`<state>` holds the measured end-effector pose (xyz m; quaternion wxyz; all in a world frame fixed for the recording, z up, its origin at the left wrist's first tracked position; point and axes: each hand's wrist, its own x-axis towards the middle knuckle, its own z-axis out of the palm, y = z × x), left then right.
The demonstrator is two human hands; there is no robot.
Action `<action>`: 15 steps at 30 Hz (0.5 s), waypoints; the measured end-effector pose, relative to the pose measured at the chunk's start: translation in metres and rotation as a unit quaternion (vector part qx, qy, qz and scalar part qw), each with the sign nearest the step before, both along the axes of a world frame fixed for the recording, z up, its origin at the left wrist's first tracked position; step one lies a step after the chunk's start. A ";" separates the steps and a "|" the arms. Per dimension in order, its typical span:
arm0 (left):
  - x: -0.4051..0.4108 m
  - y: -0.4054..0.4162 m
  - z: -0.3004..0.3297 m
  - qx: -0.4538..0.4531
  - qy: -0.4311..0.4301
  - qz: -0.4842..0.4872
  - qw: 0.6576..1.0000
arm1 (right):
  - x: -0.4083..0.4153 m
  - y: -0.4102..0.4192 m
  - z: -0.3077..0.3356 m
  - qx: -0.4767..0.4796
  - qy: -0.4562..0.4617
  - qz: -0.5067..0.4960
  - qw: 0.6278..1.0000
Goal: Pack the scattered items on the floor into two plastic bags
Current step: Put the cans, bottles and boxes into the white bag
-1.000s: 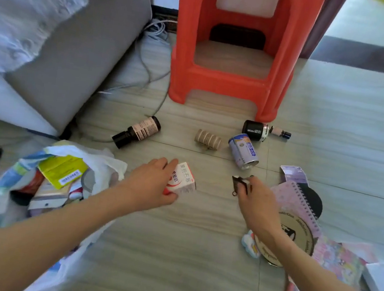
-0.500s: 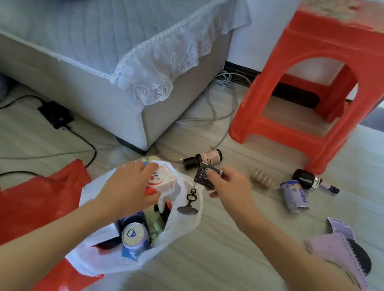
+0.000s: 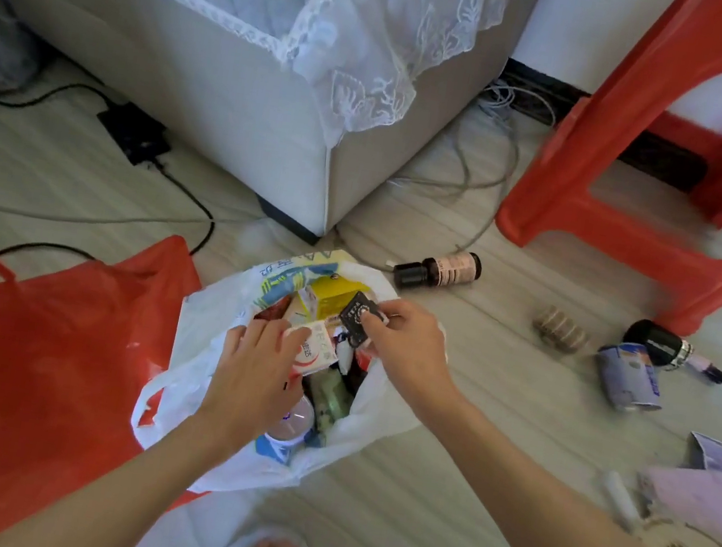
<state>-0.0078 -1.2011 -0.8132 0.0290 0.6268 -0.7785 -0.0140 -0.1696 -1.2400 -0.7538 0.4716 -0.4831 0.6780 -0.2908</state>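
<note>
Over one white bag (image 3: 194, 370): two hands, left hand (image 3: 247, 378), right hand (image 3: 408, 350) (one item apiece)

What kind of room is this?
Probably a living room at home: a grey sofa with a lace cover, a red plastic stool, and cables running along the wood-look floor.

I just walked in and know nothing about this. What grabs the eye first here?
Two bare hands meet over an open white plastic bag at the centre of the floor: the left hand holds a small red-and-white box, the right hand pinches a small black card. A big red plastic bag lies to its left, and a bright red stool stands at upper right.
</note>
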 end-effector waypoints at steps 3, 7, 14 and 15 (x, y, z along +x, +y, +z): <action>0.011 0.000 -0.009 -0.011 -0.006 -0.029 1.000 | 0.009 0.002 -0.008 0.001 -0.025 -0.029 0.999; 0.020 -0.005 -0.019 -0.051 0.007 -0.043 0.998 | 0.027 -0.004 -0.006 -0.031 -0.110 -0.033 0.993; 0.026 0.004 -0.033 -0.060 0.089 -0.011 0.994 | 0.009 0.011 -0.036 -0.024 0.031 -0.027 0.999; 0.027 0.005 -0.034 -0.054 0.087 -0.011 0.995 | 0.006 0.016 -0.040 -0.022 0.047 -0.010 0.999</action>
